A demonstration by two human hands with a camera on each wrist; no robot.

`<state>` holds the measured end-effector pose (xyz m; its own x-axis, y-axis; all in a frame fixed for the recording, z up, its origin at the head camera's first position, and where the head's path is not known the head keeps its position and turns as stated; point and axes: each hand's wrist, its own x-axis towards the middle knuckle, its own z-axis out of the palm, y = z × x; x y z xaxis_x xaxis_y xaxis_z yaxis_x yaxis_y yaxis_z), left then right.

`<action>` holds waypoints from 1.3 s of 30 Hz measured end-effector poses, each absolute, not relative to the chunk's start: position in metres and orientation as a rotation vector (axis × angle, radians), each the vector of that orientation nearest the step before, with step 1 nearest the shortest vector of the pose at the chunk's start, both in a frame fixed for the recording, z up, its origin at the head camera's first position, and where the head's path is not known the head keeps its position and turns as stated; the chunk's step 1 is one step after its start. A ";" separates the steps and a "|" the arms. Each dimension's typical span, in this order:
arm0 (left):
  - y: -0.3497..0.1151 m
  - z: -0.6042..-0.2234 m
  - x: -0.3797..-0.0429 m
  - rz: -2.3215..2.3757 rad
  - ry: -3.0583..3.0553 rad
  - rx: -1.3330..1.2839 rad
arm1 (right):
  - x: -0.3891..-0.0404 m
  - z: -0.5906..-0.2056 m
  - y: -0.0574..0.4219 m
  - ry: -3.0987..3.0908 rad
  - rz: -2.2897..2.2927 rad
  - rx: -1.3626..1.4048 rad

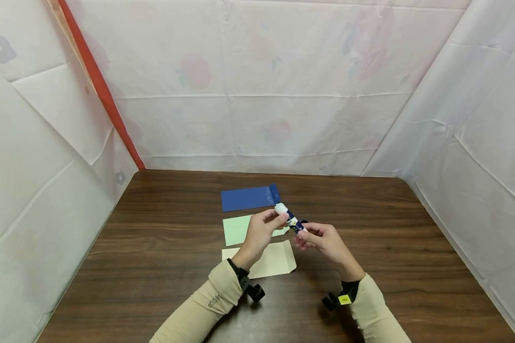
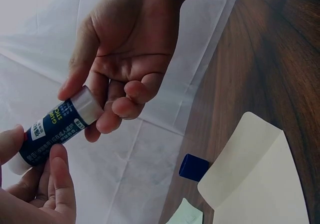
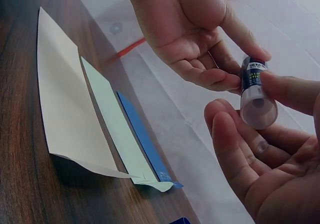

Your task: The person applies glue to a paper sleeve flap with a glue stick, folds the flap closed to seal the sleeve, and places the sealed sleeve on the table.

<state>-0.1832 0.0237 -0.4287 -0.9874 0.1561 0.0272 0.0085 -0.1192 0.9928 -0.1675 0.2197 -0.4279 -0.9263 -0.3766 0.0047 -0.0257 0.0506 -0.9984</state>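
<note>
A dark blue glue stick is held in the air at a tilt between both hands. My left hand pinches it near its uncapped white end, with thumb and fingers on the barrel. At the other end, my right hand pinches the translucent base, seen hollow in the right wrist view. Its blue cap lies on the table beside the cream envelope. Beneath the left hand is a green envelope, partly covered. Farther back lies a blue envelope, with whitish streaks near its flap.
The three envelopes lie in a column on the brown wooden table, flaps toward the right. White patterned sheeting encloses the back and both sides, and a red strip runs down the back left corner.
</note>
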 end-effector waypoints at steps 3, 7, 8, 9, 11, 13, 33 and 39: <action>0.024 -0.429 -0.183 2.260 2.032 0.196 | -0.168 -0.429 0.220 2.082 -1.978 -0.414; 0.025 -0.430 -0.183 2.257 2.010 0.189 | -0.168 -0.429 0.220 2.092 -2.005 -0.369; 0.025 -0.430 -0.183 2.256 2.002 0.187 | -0.169 -0.429 0.219 2.095 -2.010 -0.355; 0.025 -0.431 -0.183 2.256 1.993 0.186 | -0.169 -0.428 0.219 2.099 -2.014 -0.344; 0.026 -0.431 -0.182 2.258 1.979 0.188 | -0.169 -0.428 0.219 2.113 -2.016 -0.327; 0.026 -0.430 -0.182 2.260 1.969 0.189 | -0.169 -0.428 0.218 2.125 -2.014 -0.315; 0.027 -0.429 -0.181 2.267 1.931 0.197 | -0.166 -0.430 0.216 2.137 -2.108 -0.342; 0.027 -0.428 -0.182 2.262 1.962 0.182 | -0.168 -0.429 0.214 2.155 -2.138 -0.356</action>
<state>-0.1818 0.0266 -0.4276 -0.9826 0.1856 -0.0012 -0.0274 -0.1387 0.9899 -0.1676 0.2139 -0.4291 -0.9693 -0.2232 0.1029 -0.1046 -0.0040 -0.9945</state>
